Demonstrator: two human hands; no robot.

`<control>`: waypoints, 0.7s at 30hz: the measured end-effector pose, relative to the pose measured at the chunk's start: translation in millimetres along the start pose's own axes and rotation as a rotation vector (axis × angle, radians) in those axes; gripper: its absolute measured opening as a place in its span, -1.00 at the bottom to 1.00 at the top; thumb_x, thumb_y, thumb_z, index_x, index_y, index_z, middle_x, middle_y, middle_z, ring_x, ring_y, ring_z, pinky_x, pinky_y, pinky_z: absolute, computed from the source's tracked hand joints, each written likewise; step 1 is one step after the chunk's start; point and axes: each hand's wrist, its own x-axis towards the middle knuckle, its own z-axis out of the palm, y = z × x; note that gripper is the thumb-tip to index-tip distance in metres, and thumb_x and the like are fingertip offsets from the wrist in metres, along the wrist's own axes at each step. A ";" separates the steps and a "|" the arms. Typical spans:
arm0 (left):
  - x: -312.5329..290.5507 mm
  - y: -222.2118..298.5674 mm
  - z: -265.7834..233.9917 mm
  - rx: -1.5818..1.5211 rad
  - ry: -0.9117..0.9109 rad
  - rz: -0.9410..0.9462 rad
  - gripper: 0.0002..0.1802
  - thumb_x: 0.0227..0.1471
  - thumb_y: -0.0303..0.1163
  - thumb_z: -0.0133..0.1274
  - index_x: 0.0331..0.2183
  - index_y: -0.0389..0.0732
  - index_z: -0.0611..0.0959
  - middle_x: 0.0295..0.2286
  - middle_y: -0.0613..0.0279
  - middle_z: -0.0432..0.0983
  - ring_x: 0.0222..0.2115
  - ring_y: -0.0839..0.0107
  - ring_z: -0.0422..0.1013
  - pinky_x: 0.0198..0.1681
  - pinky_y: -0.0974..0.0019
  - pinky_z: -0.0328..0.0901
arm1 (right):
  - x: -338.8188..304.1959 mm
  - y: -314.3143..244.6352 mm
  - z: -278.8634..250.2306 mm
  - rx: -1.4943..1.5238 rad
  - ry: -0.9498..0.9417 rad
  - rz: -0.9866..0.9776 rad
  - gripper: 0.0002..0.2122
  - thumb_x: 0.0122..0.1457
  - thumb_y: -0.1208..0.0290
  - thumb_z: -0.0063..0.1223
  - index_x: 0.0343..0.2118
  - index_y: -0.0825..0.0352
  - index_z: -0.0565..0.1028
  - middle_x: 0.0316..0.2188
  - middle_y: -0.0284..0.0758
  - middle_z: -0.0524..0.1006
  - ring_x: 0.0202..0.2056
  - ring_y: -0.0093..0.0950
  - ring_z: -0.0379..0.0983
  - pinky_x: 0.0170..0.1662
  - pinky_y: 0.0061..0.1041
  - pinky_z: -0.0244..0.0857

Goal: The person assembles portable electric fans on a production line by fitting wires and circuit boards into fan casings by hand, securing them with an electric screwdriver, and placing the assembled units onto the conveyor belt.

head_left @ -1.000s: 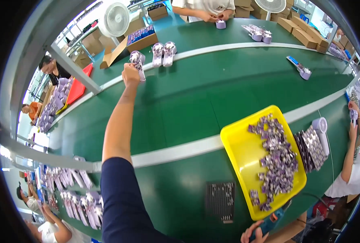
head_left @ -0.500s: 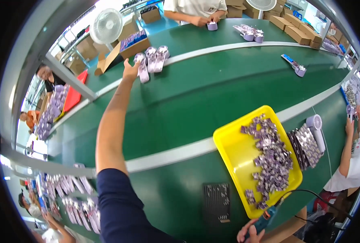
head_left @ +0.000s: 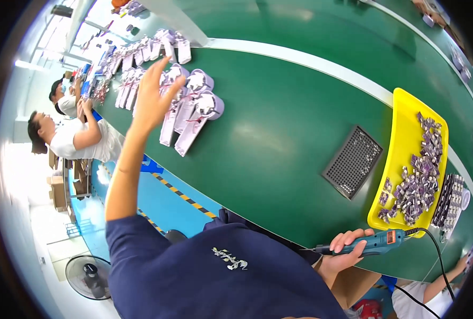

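Note:
My left hand [head_left: 151, 98] is raised with its fingers apart, over a group of lilac handheld-fan casings [head_left: 195, 127] on the green bench. It holds nothing; whether a fingertip touches a casing I cannot tell. The casings lie side by side, round ends away from me, white parts and red wires showing inside. At the bench's near edge my right hand [head_left: 348, 250] is wrapped round a teal electric screwdriver [head_left: 381, 243], its bit pointing left and a black cable trailing from its right end.
A black perforated screw tray [head_left: 353, 162] lies beside a yellow tray [head_left: 404, 130] with many small purple-and-metal parts [head_left: 420, 178]. Dark strips of parts [head_left: 449, 199] sit right of it. More casings [head_left: 156, 48] line the far left, near two co-workers [head_left: 82, 133]. A pale rail [head_left: 300, 61] borders the belt.
The view has swung left and down. My left hand has come back from casings across the belt to the group on the near bench. My right hand keeps hold of the electric screwdriver.

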 end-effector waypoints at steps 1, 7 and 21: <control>-27.8 -12.4 6.7 0.154 0.013 -0.094 -0.18 0.10 0.14 0.13 0.24 -0.13 0.38 0.16 -0.29 0.27 0.21 -0.17 0.18 0.27 -0.06 0.06 | 1.2 0.7 -2.4 0.010 -0.017 0.002 -0.62 0.31 0.22 -0.07 0.05 0.32 0.20 -0.54 -0.38 0.31 -0.75 -0.64 0.15 -0.73 -0.68 0.11; -42.6 1.1 61.8 0.112 -0.051 -0.549 0.03 0.02 0.45 -0.04 0.34 0.06 0.21 0.31 -0.36 -0.10 0.32 -0.39 -0.21 0.26 -0.46 -0.21 | -0.9 -1.2 -4.0 -0.017 0.035 -0.039 -0.78 0.39 0.30 -0.16 -0.01 0.29 0.26 -0.54 -0.43 0.27 -0.74 -0.70 0.11 -0.70 -0.71 0.05; -30.9 45.0 88.7 -0.004 -0.065 -0.674 -0.08 0.00 0.44 0.00 0.29 0.20 0.34 0.31 -0.24 -0.08 0.31 -0.34 -0.13 0.22 -0.51 -0.19 | -2.6 3.3 -11.1 -0.030 -0.012 -0.070 -0.75 0.41 0.29 -0.16 0.03 0.31 0.26 -0.51 -0.41 0.31 -0.72 -0.69 0.13 -0.68 -0.69 0.07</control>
